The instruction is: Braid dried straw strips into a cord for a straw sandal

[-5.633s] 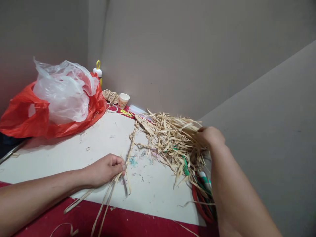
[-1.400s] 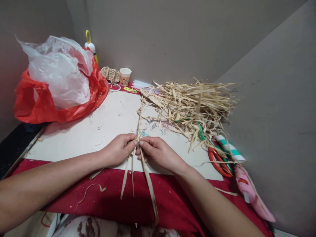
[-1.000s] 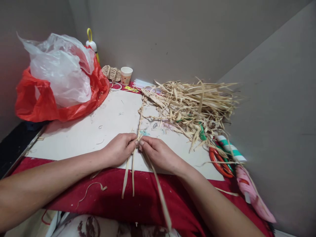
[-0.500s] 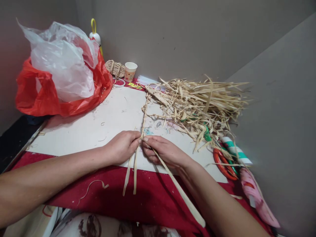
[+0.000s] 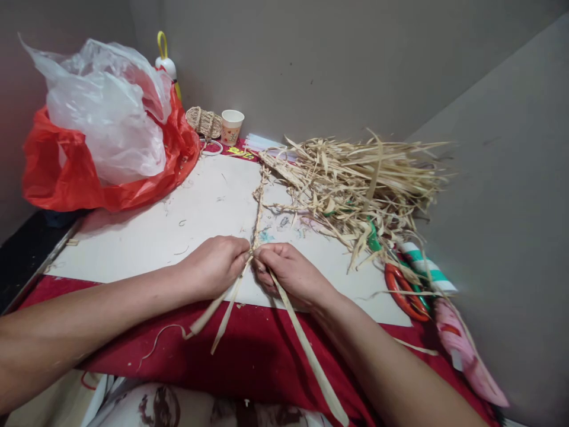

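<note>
A thin braided straw cord (image 5: 258,216) runs from the straw pile down to my fingertips. My left hand (image 5: 220,264) pinches the cord's near end, with two loose strands (image 5: 226,320) hanging down to the left below it. Touching it at the fingertips, my right hand (image 5: 288,270) is closed on the same end and on one long wide strand (image 5: 309,350) that slants down to the right. The exact crossing of strands is hidden between the fingers.
Dry straw (image 5: 368,178) is heaped at the back right, beside red-handled scissors (image 5: 402,293) and a striped roll (image 5: 427,270). Red and white plastic bags (image 5: 106,130) stand at the left. A paper cup (image 5: 232,127) and a woven coil (image 5: 203,122) sit at the back.
The two loose strands under my left hand have swung left and spread apart. The long strand in my right hand hangs steeper, its tip further left. The view has shifted slightly.
</note>
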`<state>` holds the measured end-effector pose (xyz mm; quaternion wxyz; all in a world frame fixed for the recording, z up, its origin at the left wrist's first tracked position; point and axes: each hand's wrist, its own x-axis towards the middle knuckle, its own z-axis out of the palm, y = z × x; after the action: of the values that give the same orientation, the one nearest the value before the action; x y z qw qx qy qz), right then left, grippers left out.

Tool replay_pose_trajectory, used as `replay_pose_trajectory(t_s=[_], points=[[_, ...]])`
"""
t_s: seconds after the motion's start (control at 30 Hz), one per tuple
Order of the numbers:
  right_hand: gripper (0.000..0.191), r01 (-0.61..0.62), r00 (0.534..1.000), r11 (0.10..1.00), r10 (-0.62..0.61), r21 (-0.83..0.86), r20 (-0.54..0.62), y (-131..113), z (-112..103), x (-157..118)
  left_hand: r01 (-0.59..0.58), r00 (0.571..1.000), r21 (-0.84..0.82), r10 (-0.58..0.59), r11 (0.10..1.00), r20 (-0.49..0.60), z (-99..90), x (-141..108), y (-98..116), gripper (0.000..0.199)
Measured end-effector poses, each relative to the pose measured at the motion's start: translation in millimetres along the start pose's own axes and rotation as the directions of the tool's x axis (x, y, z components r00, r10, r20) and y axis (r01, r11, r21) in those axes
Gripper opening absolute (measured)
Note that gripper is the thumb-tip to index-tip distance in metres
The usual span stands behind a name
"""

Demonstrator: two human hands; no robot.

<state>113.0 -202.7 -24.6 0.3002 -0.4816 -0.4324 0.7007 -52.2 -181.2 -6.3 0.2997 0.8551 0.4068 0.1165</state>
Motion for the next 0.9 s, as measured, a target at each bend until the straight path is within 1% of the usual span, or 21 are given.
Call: replay_pose_trajectory(t_s=[0.1, 0.2, 0.3, 0.37, 0.43, 0.5, 0.57, 0.7, 0.8, 0.9], points=[[0.022, 0.022, 0.999, 1.0, -0.022, -0.013, -0.023, 0.1, 1.1, 0.7, 0.01, 1.0, 0.103, -0.007, 0.995, -0.026, -0.4, -2.0, 2.4, 0.024], [0.023, 0.032, 0.999, 0.999, -0.033, -0.03, -0.043, -0.9, 2.3, 1.0, -0.004, 0.998, 0.247, 0.02, 0.969, -0.064, 1.5, -5.4, 4.0, 0.023], [0.021, 0.013, 0.998, 1.0, -0.013, 0.009, -0.055, -2.2, 3.7, 0.2, -0.045, 0.989, 0.362, 0.094, 0.931, -0.117, 4.6, -9.4, 5.2, 0.026], [0.025, 0.006, 0.998, 0.999, -0.004, 0.033, -0.058, -3.3, 4.8, -0.9, -0.069, 0.975, 0.414, 0.15, 0.908, -0.166, 6.7, -11.6, 6.0, 0.027], [0.03, -0.005, 0.999, 0.999, 0.007, 0.039, -0.053, -4.3, 5.6, -1.9, -0.085, 0.957, 0.464, 0.202, 0.882, -0.209, 8.5, -13.4, 6.9, 0.025], [0.033, -0.016, 0.999, 0.999, 0.018, 0.05, -0.045, -4.9, 5.8, -2.6, -0.109, 0.939, 0.521, 0.259, 0.847, -0.226, 10.0, -15.0, 8.1, 0.021], [0.034, -0.01, 0.999, 0.997, 0.013, 0.074, -0.033, -4.7, 5.3, -2.7, -0.146, 0.921, 0.585, 0.326, 0.798, -0.215, 11.4, -16.5, 9.2, 0.018], [0.036, 0.013, 1.0, 0.991, -0.012, 0.13, -0.007, -1.9, 3.5, -2.0, -0.215, 0.885, 0.697, 0.439, 0.684, -0.158, 14.3, -19.7, 11.7, 0.012], [0.039, 0.019, 1.0, 0.986, -0.021, 0.164, 0.012, 0.2, 3.4, -1.6, -0.215, 0.869, 0.766, 0.477, 0.605, -0.133, 17.8, -22.8, 14.4, 0.014], [0.04, 0.04, 0.999, 0.984, -0.043, 0.171, 0.014, 1.0, 4.9, -1.9, -0.185, 0.869, 0.826, 0.482, 0.532, -0.116, 22.5, -26.5, 18.8, 0.018]])
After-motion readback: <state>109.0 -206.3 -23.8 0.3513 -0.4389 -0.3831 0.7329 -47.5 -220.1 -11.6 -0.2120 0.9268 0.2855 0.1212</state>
